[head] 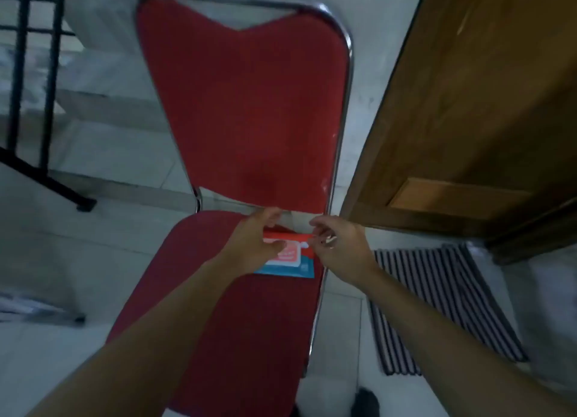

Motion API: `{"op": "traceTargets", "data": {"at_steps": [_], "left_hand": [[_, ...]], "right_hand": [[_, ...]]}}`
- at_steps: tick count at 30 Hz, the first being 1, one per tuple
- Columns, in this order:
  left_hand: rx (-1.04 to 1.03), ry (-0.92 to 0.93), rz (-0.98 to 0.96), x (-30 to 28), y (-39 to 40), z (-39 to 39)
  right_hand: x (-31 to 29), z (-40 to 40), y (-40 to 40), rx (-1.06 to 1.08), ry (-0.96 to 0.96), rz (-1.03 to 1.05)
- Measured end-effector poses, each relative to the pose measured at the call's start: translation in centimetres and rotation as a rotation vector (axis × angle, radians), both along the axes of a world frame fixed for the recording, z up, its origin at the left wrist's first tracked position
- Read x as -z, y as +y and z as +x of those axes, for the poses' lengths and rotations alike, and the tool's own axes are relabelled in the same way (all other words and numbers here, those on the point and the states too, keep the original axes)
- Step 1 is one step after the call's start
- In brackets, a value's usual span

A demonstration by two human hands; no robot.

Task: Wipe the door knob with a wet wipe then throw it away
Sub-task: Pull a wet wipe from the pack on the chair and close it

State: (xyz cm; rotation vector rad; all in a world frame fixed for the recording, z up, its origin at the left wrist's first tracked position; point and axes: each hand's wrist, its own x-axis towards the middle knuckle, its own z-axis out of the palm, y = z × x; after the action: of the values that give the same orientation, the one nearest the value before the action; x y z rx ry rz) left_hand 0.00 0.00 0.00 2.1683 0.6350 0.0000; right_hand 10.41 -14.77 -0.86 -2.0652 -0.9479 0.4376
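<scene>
A big red cloth chair (249, 110) with a shiny metal frame fills the middle. On its seat lies a flat, smooth wet wipe pack (288, 257). The left hand (253, 244) holds it; the right hand (340, 248) pinches its top edge.

Chair (249, 120): red upholstery, chrome frame. Wipe packet (288, 259): red, white and blue. Mat (437, 304): black-and-white stripes. Door (468, 104): brown wood. Floor (118, 154): white tiles.

Our one head-worn wide-angle view, looking steeply down and forward from above, close over our hands (299, 248), red chair (249, 120) centred, door (468, 104) at right
</scene>
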Motion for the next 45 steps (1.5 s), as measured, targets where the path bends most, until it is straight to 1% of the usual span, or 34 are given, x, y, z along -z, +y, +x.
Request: {"op": "traceTargets", "data": {"at_steps": [3, 6, 10, 14, 18, 21, 23, 27, 29, 31, 33, 36, 37, 39, 42, 45], "left_hand": [[-0.031, 0.022, 0.045, 4.6, 0.5, -0.2], [0.023, 0.041, 0.131, 9.4, 0.7, -0.4], [0.098, 0.095, 0.230, 13.2, 1.7, -0.9], [0.171, 0.080, 0.248, 14.1, 2.5, -1.5], [0.280, 0.066, 0.384, 14.6, 3.1, -1.4], [0.308, 0.022, 0.468, 14.7, 2.9, -1.1], [0.324, -0.009, 0.488, 15.0, 2.8, -1.2], [0.330, -0.057, 0.460, 15.1, 3.2, -1.4], [0.277, -0.104, 0.426, 14.7, 3.2, -1.2], [0.154, -0.143, 0.313, 14.3, 3.4, -0.7], [-0.022, -0.164, 0.193, 14.2, 3.6, -0.1], [-0.292, -0.210, 0.040, 14.7, 3.9, 0.6], [-0.334, -0.229, 0.039, 14.8, 4.0, 0.8], [-0.324, -0.249, 0.084, 14.9, 3.8, 0.8], [-0.264, -0.243, 0.078, 15.2, 3.6, 0.6], [-0.183, -0.145, 0.068, 15.6, 3.3, 0.6]], "right_hand": [[4.7, -0.3, 1.2, 0.020, -0.041, -0.009], [9.3, -0.9, 1.8, 0.015, -0.049, -0.032], [13.8, -1.9, 2.5, -0.018, -0.056, -0.035], [15.7, -2.4, 2.4, 0.032, -0.061, -0.047], [16.2, -2.5, 2.7, 0.052, -0.029, -0.022], [16.3, -2.5, 2.6, 0.066, -0.001, -0.005], [16.4, -2.5, 2.6, 0.085, 0.004, -0.004], [16.5, -2.7, 2.8, 0.137, 0.034, 0.014], [16.5, -2.7, 2.8, 0.154, 0.081, 0.035], [16.5, -2.6, 2.8, 0.171, 0.136, 0.046], [16.5, -2.7, 2.7, 0.195, 0.182, 0.064], [16.4, -2.8, 2.7, 0.178, 0.126, 0.043], [16.5, -2.8, 2.7, 0.158, 0.087, 0.029], [16.6, -2.7, 2.7, 0.117, 0.022, 0.010], [16.9, -2.5, 2.7, 0.103, 0.010, 0.001], [16.9, -2.5, 2.7, 0.099, 0.036, -0.009]]}}
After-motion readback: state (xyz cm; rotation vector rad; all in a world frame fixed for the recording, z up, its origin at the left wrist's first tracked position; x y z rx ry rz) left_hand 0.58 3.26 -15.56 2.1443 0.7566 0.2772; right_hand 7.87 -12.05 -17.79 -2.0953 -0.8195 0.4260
